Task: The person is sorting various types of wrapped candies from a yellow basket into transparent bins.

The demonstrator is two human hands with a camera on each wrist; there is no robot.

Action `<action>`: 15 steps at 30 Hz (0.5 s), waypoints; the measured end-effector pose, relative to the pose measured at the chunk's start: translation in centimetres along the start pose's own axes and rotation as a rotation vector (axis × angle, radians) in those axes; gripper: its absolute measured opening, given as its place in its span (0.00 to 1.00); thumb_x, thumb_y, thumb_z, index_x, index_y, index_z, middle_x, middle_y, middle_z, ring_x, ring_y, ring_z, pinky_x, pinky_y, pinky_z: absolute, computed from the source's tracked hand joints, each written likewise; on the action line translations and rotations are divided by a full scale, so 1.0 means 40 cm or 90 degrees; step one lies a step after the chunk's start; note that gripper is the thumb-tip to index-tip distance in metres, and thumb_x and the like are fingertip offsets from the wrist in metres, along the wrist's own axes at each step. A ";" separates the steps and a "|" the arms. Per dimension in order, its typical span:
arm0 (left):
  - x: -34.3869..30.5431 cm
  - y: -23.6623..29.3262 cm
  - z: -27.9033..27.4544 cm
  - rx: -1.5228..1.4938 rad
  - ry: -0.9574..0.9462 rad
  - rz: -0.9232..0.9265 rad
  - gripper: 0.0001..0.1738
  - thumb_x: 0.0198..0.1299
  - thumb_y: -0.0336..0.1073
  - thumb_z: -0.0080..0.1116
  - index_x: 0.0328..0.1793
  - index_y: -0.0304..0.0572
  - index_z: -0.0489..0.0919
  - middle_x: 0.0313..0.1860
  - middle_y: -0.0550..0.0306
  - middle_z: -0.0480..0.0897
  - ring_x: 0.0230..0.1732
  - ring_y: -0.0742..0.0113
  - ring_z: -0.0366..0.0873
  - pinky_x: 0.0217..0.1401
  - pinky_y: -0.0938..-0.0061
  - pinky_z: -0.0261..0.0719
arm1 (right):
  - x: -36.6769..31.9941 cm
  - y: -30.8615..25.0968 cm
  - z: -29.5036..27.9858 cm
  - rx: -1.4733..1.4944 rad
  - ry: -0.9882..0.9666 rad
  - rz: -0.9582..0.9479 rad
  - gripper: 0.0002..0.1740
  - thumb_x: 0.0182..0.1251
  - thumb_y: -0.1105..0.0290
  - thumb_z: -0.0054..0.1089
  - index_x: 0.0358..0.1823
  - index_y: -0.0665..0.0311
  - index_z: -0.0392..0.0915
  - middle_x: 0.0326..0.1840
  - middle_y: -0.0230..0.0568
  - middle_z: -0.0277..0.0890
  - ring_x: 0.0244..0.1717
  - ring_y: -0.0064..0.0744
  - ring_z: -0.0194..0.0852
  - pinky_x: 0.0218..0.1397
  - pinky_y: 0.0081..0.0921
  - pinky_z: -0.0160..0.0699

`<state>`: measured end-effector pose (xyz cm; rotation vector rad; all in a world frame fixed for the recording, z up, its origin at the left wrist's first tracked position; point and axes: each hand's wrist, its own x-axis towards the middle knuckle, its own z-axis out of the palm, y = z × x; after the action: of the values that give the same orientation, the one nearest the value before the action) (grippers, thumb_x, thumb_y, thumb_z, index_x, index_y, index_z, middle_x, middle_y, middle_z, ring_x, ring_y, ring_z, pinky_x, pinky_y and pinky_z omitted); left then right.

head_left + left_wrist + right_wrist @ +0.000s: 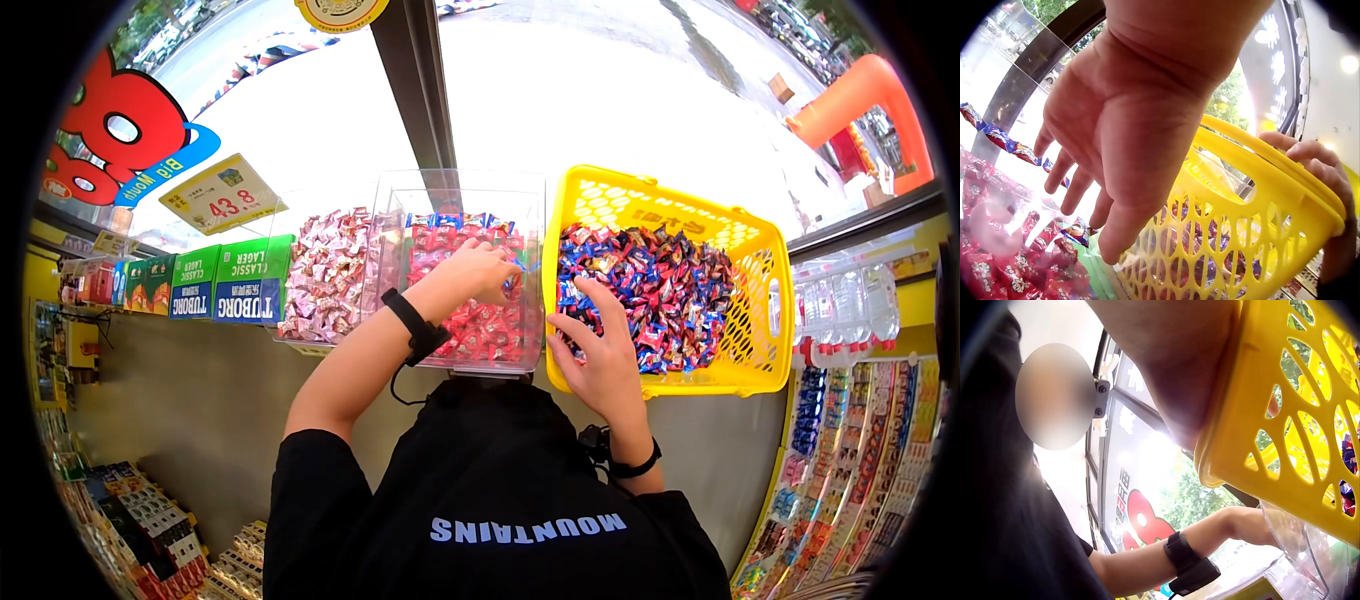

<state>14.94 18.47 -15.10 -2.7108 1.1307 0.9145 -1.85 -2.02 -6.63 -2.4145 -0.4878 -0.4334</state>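
In the head view my left hand (472, 272) reaches over a clear bin (455, 365) of red-wrapped candies (470, 325). Its fingers point down in the left wrist view, the fingertips right at a blue-and-red wrapped candy (1077, 233). Similar blue candies (470, 221) lie in a row along the bin's far side. My right hand (608, 362) is at the near left part of a yellow perforated basket (765, 345), fingers spread above its mixed blue and red candies (650, 295). The left wrist view has its fingers loosely bent by the rim.
Left of the bin stands another clear bin of pink-wrapped candies (325, 270), then green Tuborg boxes (245, 275) and a price sign (222, 195). Bottled drinks (850, 305) stand right of the basket. A window frame post (410, 90) rises behind the bins.
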 end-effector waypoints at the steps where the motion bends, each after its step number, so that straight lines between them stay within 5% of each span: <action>1: -0.006 0.000 0.005 0.006 0.014 -0.008 0.43 0.63 0.59 0.74 0.84 0.61 0.76 0.82 0.53 0.76 0.83 0.45 0.70 0.87 0.40 0.62 | 0.000 0.000 0.000 -0.001 0.001 0.000 0.17 0.62 0.74 0.80 0.53 0.61 0.90 0.79 0.55 0.73 0.79 0.61 0.72 0.80 0.51 0.73; 8: -0.040 0.008 0.019 0.047 0.029 -0.015 0.40 0.61 0.47 0.74 0.82 0.57 0.78 0.88 0.56 0.67 0.89 0.47 0.62 0.88 0.40 0.63 | 0.004 0.002 -0.001 0.000 0.018 -0.007 0.17 0.62 0.73 0.80 0.52 0.61 0.89 0.77 0.57 0.74 0.78 0.63 0.72 0.80 0.52 0.74; 15: -0.017 -0.015 0.084 0.131 0.042 0.009 0.34 0.61 0.37 0.70 0.77 0.55 0.82 0.87 0.61 0.70 0.87 0.48 0.65 0.85 0.42 0.67 | 0.002 0.001 0.000 -0.004 0.018 -0.006 0.16 0.61 0.74 0.79 0.52 0.61 0.89 0.76 0.58 0.74 0.78 0.63 0.73 0.79 0.52 0.75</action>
<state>13.30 20.26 -17.59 -2.5856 1.1863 0.6735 -1.75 -2.04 -6.62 -2.4101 -0.4863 -0.4735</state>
